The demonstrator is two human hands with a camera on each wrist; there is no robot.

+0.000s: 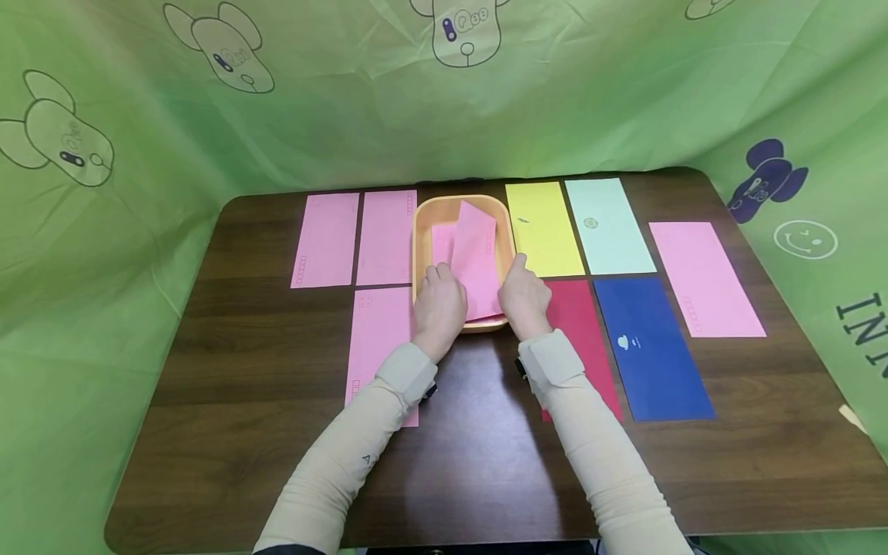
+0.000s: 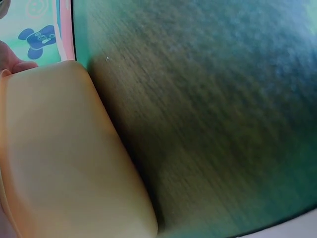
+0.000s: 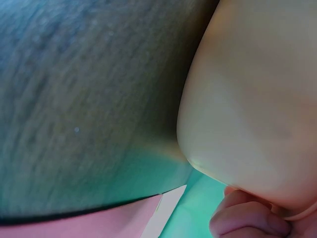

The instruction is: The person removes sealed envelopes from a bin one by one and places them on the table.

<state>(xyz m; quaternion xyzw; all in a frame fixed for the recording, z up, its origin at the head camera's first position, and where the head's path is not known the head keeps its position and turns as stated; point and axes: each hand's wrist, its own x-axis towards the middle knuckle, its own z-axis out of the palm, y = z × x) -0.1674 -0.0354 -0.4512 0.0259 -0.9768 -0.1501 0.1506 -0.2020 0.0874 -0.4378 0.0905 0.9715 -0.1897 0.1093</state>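
Note:
A rounded tan tray [image 1: 463,199] stands at the middle of the table. Two pink envelopes lie in it; the front one [image 1: 475,266] leans at a slant over the other [image 1: 442,240]. My left hand [image 1: 441,308] grips the tray's near left corner, its fingers over the rim beside the front envelope. At the near right corner my right hand [image 1: 525,297] holds the rim, index finger reaching along the side. The tray's outer wall [image 2: 64,148] fills much of the left wrist view. Curled fingers [image 3: 247,218] of the left hand show past the tray's corner in the right wrist view.
Pink envelopes [image 1: 329,239] lie flat left of the tray. To its right are a yellow envelope [image 1: 544,231], a pale mint one [image 1: 610,227], a red one [image 1: 586,339], a blue one [image 1: 655,351] and another pink one [image 1: 708,281]. Green cloth [image 1: 347,131] hangs behind the wooden table [image 1: 229,370].

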